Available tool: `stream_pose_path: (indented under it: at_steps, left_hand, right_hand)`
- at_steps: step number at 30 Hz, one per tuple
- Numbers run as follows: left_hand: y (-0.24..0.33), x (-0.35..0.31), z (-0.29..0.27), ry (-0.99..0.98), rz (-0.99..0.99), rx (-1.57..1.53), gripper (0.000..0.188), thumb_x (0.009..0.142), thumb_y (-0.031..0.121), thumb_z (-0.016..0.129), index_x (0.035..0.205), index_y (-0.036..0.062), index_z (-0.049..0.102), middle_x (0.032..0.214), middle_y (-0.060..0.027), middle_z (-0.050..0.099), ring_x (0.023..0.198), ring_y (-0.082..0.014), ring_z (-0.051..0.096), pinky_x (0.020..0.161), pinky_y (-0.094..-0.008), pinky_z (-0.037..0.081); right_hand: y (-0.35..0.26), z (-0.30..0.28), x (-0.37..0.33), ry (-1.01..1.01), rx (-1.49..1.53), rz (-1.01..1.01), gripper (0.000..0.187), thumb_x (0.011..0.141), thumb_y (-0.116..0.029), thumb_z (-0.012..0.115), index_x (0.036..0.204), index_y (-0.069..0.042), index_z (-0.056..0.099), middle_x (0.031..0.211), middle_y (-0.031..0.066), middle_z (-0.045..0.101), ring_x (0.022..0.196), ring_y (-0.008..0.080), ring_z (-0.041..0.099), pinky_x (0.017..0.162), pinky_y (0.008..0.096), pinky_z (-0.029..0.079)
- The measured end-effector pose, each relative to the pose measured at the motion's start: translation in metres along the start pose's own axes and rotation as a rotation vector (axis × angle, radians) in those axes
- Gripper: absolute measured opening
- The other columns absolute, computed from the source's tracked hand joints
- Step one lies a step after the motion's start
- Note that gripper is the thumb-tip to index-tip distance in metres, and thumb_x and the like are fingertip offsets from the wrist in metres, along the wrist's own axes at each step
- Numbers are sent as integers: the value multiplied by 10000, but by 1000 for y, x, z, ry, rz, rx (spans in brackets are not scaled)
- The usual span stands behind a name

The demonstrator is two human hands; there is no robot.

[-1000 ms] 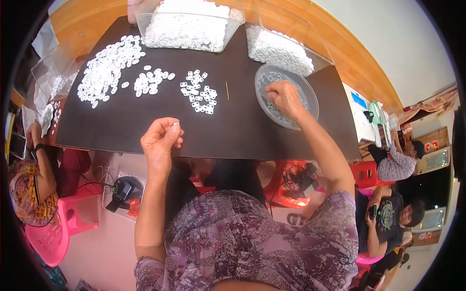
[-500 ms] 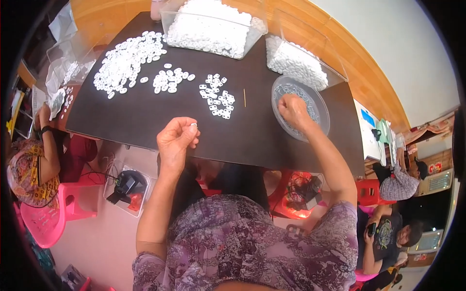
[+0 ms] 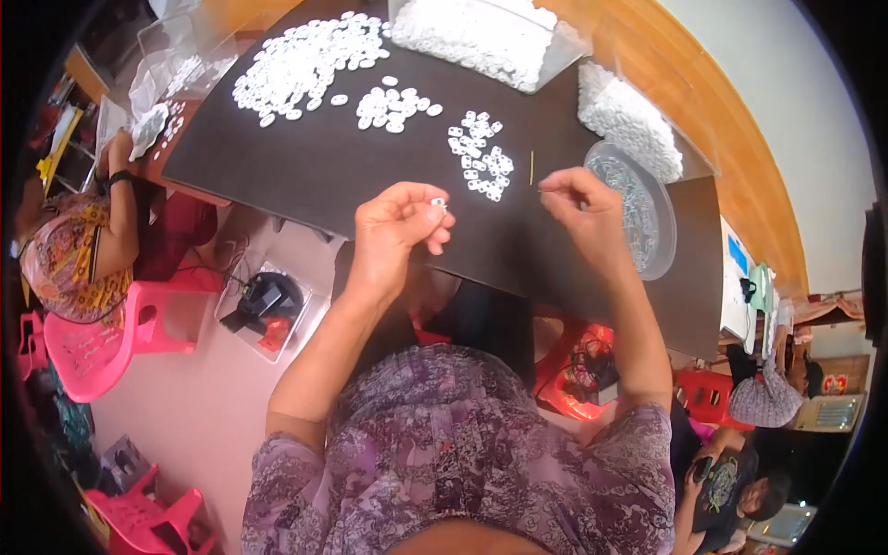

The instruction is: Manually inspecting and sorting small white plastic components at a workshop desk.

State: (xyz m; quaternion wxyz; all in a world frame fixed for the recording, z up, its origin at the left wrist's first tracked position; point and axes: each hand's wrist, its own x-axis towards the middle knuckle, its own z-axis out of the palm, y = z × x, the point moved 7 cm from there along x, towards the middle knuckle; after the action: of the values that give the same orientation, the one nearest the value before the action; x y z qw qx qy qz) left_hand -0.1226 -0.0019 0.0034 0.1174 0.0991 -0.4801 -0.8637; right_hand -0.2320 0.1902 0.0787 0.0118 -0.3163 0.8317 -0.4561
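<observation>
My left hand (image 3: 396, 227) pinches a small white plastic piece (image 3: 438, 202) between thumb and fingers, over the table's near edge. To its right, my right hand (image 3: 592, 213) is closed in a pinch on a small thin metal screw (image 3: 544, 192), whose tip shows past the fingertips. Beside that hand stands a round clear tub (image 3: 664, 263) of many loose screws (image 3: 636, 208). A thin wooden stick (image 3: 532, 167) lies just beyond my right fingertips. Farther off is a cluster of white pieces with dark holes (image 3: 487, 171).
A small group of white oval pieces (image 3: 388, 109) and a larger heap (image 3: 310, 69) lie on the dark table (image 3: 240, 166). Two clear bins of white pieces (image 3: 472, 42) (image 3: 629, 120) stand at the back. A co-worker (image 3: 79, 264) sits at the left near a pink chair (image 3: 92, 351).
My right hand has come out of the tub and moved left, now with a screw in its fingertips. My left hand keeps the white piece. The whole view has shifted.
</observation>
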Motion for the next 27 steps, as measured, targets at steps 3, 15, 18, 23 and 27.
stream_pose_path:
  at_steps: [3,15,18,23,27]
  left_hand:
    - [4,-6,-1,1,6,6,138,853,43,599,965,-38,600,789,-104,639,624,-121,588,548,-227,475]
    - [0,-18,-3,5,33,47,131,863,36,586,967,-41,603,788,-79,641,641,-101,584,562,-202,477]
    - [-1,-19,-3,1,37,48,134,863,41,589,966,-42,605,787,-75,640,641,-97,582,564,-201,477]
    - [2,-21,-2,7,39,83,128,863,44,590,962,-35,607,784,-70,637,642,-90,577,568,-197,473]
    - [1,-22,-3,0,60,83,128,866,49,589,963,-32,607,784,-65,636,642,-87,576,572,-196,472]
  right_hand:
    - [-28,45,3,-138,108,-86,120,747,1,652,863,-28,640,805,20,567,679,70,503,601,201,408]
    - [-37,92,-1,-281,349,80,146,747,25,659,885,-1,619,847,13,614,788,74,570,718,218,460]
    - [-35,91,-1,-291,308,71,148,747,30,656,886,-5,619,851,14,615,789,75,568,722,223,459]
    - [-35,91,-2,-304,273,74,152,746,23,659,890,-5,620,848,14,616,786,72,563,714,221,451]
    - [-40,93,-3,-310,256,78,151,744,16,663,889,-3,621,840,12,617,783,70,561,711,218,447]
